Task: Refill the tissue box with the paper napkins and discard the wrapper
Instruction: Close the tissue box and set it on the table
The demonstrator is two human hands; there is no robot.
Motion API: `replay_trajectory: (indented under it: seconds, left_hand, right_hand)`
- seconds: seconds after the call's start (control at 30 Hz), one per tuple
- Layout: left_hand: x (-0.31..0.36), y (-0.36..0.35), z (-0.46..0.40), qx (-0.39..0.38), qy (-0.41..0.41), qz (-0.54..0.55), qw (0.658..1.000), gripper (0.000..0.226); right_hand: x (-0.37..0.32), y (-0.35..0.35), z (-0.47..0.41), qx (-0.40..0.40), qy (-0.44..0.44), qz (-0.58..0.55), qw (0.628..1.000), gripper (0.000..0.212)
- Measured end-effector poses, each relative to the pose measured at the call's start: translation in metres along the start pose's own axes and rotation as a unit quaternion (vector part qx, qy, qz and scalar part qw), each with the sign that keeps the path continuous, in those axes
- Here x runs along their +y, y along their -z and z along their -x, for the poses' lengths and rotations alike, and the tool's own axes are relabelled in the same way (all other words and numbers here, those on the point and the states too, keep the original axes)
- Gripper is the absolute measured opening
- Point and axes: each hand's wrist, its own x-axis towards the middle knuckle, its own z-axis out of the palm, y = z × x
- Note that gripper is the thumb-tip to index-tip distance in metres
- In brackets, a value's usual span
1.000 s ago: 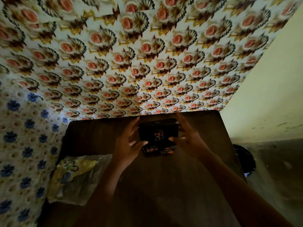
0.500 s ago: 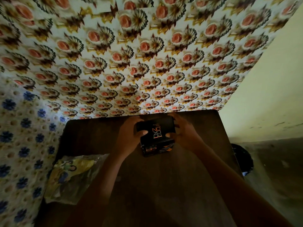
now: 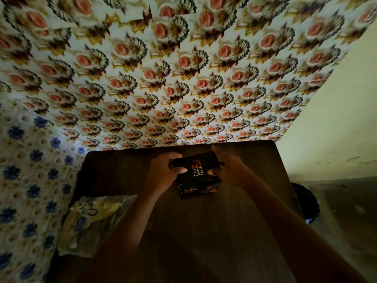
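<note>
A black tissue box [image 3: 196,174] with orange lettering sits near the far middle of the dark wooden table [image 3: 204,231], its top tilted toward me. My left hand [image 3: 163,172] grips its left side, thumb on the top face. My right hand [image 3: 229,170] holds its right side, thumb also on top. A yellow printed plastic wrapper [image 3: 91,223] holding the napkins lies at the table's left edge, untouched. The box's opening is not visible.
Floral patterned walls close in behind and to the left of the table. A plain pale wall stands on the right. A dark round bin [image 3: 306,203] sits on the floor just past the table's right edge.
Both hands closed onto the box's sides from a looser hold. The box top has tipped up and turned slightly clockwise. The wrapper has not moved.
</note>
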Motion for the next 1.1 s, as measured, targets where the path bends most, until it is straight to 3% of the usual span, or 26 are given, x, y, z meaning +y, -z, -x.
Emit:
replay_trajectory:
  seconds: [0.17, 0.23, 0.3, 0.4, 0.5, 0.67, 0.8, 0.83, 0.9, 0.97, 1.1]
  left_hand:
    - [-0.001, 0.001, -0.004, -0.033, 0.106, 0.058, 0.992, 0.071]
    - [0.000, 0.002, -0.004, -0.075, 0.126, 0.065, 0.987, 0.056]
    - [0.002, 0.000, 0.002, -0.074, 0.089, 0.039, 0.993, 0.046]
    - [0.010, -0.011, 0.021, -0.051, 0.021, -0.084, 0.995, 0.046]
    - [0.018, -0.027, 0.044, -0.065, -0.021, -0.202, 0.977, 0.059]
    - [0.030, -0.048, 0.074, -0.054, -0.139, -0.275, 0.950, 0.060]
    - [0.027, -0.067, 0.089, -0.036, -0.132, -0.146, 0.980, 0.067]
    - [0.023, -0.074, 0.091, -0.023, -0.117, -0.091, 0.989, 0.076]
    - [0.015, -0.091, 0.092, -0.026, -0.047, 0.023, 0.998, 0.101]
    - [0.007, -0.106, 0.091, -0.077, 0.036, 0.124, 0.989, 0.120]
    - [-0.017, -0.136, 0.090, -0.126, 0.079, 0.143, 0.978, 0.133]
  right_hand:
    - [-0.011, 0.002, 0.001, 0.003, -0.057, -0.028, 0.998, 0.094]
    - [-0.017, 0.002, 0.006, 0.043, -0.078, 0.076, 0.993, 0.081]
    - [-0.016, -0.004, 0.016, 0.080, -0.128, 0.098, 0.984, 0.061]
    - [-0.002, -0.020, 0.030, 0.097, -0.225, -0.134, 0.960, 0.037]
    - [0.015, -0.032, 0.041, 0.169, -0.226, -0.267, 0.922, 0.019]
    - [0.039, -0.039, 0.059, 0.252, -0.209, -0.359, 0.874, 0.032]
    - [0.062, -0.028, 0.063, 0.290, -0.216, -0.356, 0.862, 0.046]
    - [0.063, -0.024, 0.066, 0.295, -0.222, -0.341, 0.864, 0.039]
    - [0.060, -0.018, 0.072, 0.301, -0.245, -0.320, 0.864, 0.023]
    - [0.063, -0.016, 0.076, 0.305, -0.240, -0.310, 0.868, 0.025]
    - [0.063, -0.016, 0.083, 0.266, -0.205, -0.328, 0.883, 0.039]
